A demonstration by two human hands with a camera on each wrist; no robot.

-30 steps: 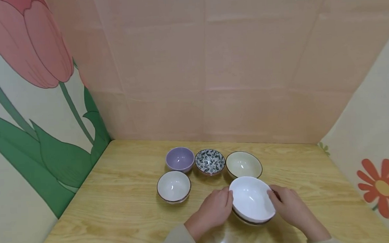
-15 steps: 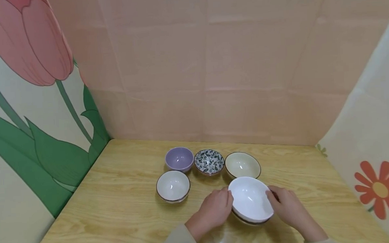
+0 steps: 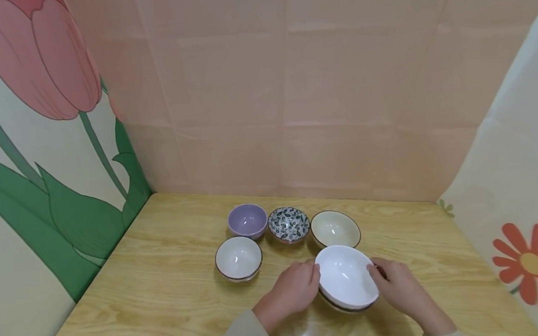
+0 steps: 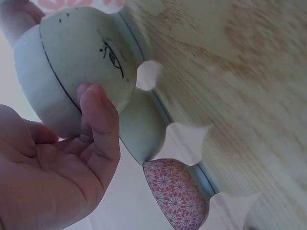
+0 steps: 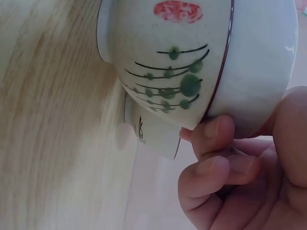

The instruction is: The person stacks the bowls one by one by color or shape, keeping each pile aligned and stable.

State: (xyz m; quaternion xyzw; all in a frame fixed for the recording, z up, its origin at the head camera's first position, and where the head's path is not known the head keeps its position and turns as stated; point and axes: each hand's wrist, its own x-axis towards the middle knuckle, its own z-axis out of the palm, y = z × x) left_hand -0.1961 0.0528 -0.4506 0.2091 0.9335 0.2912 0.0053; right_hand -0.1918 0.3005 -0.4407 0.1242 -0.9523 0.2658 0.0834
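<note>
Low in the frame, right of centre, the left hand (image 3: 292, 287) and the right hand (image 3: 398, 285) flank a white bowl (image 3: 348, 277), each clamped on its side, with the thumb at the rim and the fingers curled against the outer wall. The white bowl sits nested in a lower bowl (image 5: 168, 52), whose dark rim shows as a line beneath it; in the wrist views fingers reach that line. Good practice here would be an even, level grip, so that the white bowl neither tips nor wedges, with pressure eased on both sides together. Fingertips are best kept out of the gap between the two walls, where they could be pinched.

Left of the hands stands a brown-rimmed bowl (image 3: 239, 257). Just behind the white bowl is a cream bowl (image 3: 336, 228), so near that sideways or forward drift could knock it. Farther up, a floral bowl (image 3: 289, 224) and a purple bowl (image 3: 248, 220) complete the back row on the wood-grained surface (image 3: 143, 273). A pink backdrop (image 3: 265, 88) fills the upper frame.
</note>
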